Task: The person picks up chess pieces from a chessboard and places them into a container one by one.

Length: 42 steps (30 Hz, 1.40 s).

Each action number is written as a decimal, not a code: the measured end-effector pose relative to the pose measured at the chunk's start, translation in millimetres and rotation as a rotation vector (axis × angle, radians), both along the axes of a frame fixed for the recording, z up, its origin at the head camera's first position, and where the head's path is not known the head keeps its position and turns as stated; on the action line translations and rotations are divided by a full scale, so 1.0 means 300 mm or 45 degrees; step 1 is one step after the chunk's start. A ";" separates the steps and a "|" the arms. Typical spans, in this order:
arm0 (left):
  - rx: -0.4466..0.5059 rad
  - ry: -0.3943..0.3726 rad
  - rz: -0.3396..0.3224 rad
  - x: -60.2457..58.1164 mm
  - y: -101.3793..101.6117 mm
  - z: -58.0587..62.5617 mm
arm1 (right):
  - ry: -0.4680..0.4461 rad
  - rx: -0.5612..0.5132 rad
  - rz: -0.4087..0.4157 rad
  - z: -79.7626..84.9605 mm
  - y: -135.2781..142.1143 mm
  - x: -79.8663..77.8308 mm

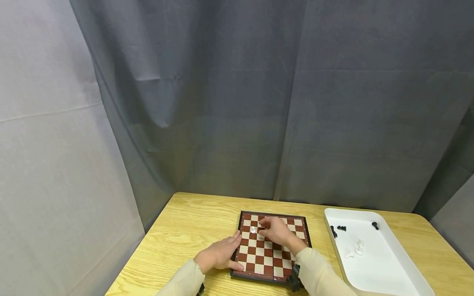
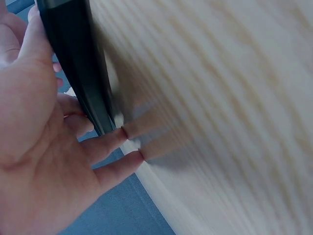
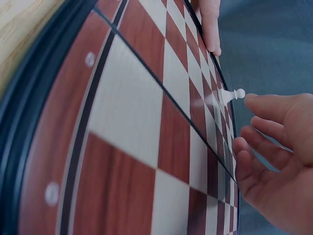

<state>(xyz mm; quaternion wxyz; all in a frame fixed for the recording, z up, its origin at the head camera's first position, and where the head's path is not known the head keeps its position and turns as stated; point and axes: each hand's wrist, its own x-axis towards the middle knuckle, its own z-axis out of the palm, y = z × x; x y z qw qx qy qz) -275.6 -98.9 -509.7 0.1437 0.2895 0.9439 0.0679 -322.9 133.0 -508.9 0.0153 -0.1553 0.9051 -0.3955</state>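
A red-and-white chessboard (image 1: 264, 260) with a dark rim lies on the table. On its far left part stands a white pawn (image 3: 228, 96), small in the head view. My right hand (image 1: 275, 231) is over the board just right of the pawn. In the right wrist view, its index fingertip is right at the pawn's head, and the other fingers are loosely bent with nothing visible between them. My left hand (image 1: 221, 253) rests along the board's left edge, thumb over the rim near the front corner. Its outer fingers (image 2: 117, 171) touch the tabletop in the left wrist view.
To the right of the board stands a white tray (image 1: 385, 263). Several black chess pieces (image 1: 341, 228) lie toward its far end, with white pieces (image 1: 359, 248) nearer its left side. A grey curtain (image 1: 237, 123) hangs behind the wooden table (image 1: 196, 213).
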 end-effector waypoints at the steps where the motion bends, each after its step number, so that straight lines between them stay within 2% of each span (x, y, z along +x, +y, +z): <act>1: 0.000 0.001 -0.003 0.000 0.000 0.000 | 0.007 0.001 0.012 -0.001 -0.003 -0.002; 15: -0.008 0.009 -0.029 0.002 0.000 0.003 | 0.013 0.022 0.035 -0.010 -0.054 -0.011; 22: -0.011 0.023 -0.037 0.004 -0.002 -0.004 | 0.084 0.058 0.053 -0.022 -0.072 -0.012; 42: -0.016 0.020 -0.052 0.008 -0.001 -0.010 | 0.087 0.099 0.038 -0.034 -0.074 -0.002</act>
